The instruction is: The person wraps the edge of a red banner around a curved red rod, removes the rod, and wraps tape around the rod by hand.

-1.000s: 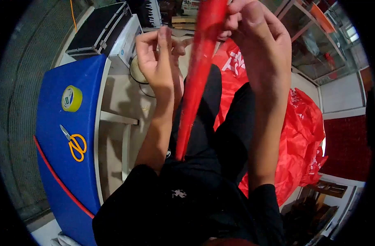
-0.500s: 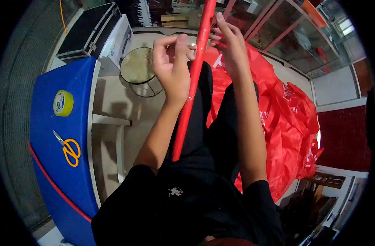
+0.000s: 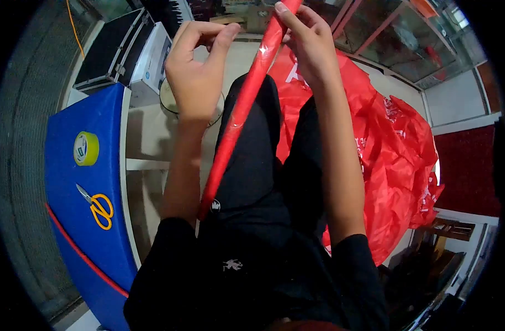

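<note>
A long red tube [image 3: 242,107], wrapped in a shiny film, slants from the upper middle down to my lap. My right hand [image 3: 313,47] is closed round its upper part, with the thumb along the front. Left of the tube and apart from it, my left hand [image 3: 197,71] is raised with thumb and forefinger pinched together. Whatever lies between those fingertips is too small to make out. The tube's lower end rests by my left forearm, over my black trousers.
A blue-topped table [image 3: 81,187] at the left bears a yellow tape roll [image 3: 87,148], orange-handled scissors [image 3: 99,208] and a thin red strip [image 3: 87,259]. Crumpled red fabric [image 3: 393,165] spreads at the right. A round stool [image 3: 168,98] stands behind my left hand, near a black case [image 3: 112,52].
My left hand has moved left, away from the tube. The tube leans more, its lower end shifted left. My right hand has closed on the tube's upper part.
</note>
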Demonstrator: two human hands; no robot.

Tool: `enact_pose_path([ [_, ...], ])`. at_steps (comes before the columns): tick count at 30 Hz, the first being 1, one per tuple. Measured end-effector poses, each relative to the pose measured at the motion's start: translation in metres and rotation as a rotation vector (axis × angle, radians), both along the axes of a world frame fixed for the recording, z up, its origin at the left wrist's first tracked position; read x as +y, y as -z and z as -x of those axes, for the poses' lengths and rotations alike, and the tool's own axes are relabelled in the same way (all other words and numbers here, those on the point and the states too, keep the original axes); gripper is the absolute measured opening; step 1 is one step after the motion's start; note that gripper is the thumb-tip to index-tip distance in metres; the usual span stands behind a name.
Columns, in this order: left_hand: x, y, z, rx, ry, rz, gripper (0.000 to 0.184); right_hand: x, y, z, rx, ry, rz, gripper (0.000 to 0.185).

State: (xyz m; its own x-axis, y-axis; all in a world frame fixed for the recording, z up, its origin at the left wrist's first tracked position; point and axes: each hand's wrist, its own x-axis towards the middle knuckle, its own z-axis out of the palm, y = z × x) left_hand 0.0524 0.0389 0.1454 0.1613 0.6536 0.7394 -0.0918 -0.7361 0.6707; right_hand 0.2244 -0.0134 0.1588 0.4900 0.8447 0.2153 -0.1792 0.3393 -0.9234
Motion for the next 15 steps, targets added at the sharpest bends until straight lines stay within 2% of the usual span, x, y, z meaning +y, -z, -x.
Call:
enact_pose_path([
  [3, -0.002, -0.007, 0.003, 0.041, 0.059, 0.036, 0.011, -0.002, 0.002, -0.003, -0.096, 0.058, 0.014, 0.024],
  [5, -0.003, -0.01, 0.002, -0.078, 0.222, 0.208, 0.012, -0.004, 0.0, -0.004, -0.162, 0.067, 0.033, 0.026],
  [8, 0.006, -0.003, 0.001, -0.101, 0.352, 0.322, 0.014, -0.009, -0.008, -0.002, -0.085, 0.033, 0.114, 0.027],
  [10, 0.004, -0.001, -0.004, -0.098, 0.367, 0.351, 0.013, -0.012, -0.014, 0.003, 0.149, -0.144, -0.049, 0.027],
  [15, -0.002, 0.004, -0.016, -0.142, 0.439, 0.416, 0.013, -0.028, -0.047, 0.025, 0.264, -0.11, -0.061, 0.031],
])
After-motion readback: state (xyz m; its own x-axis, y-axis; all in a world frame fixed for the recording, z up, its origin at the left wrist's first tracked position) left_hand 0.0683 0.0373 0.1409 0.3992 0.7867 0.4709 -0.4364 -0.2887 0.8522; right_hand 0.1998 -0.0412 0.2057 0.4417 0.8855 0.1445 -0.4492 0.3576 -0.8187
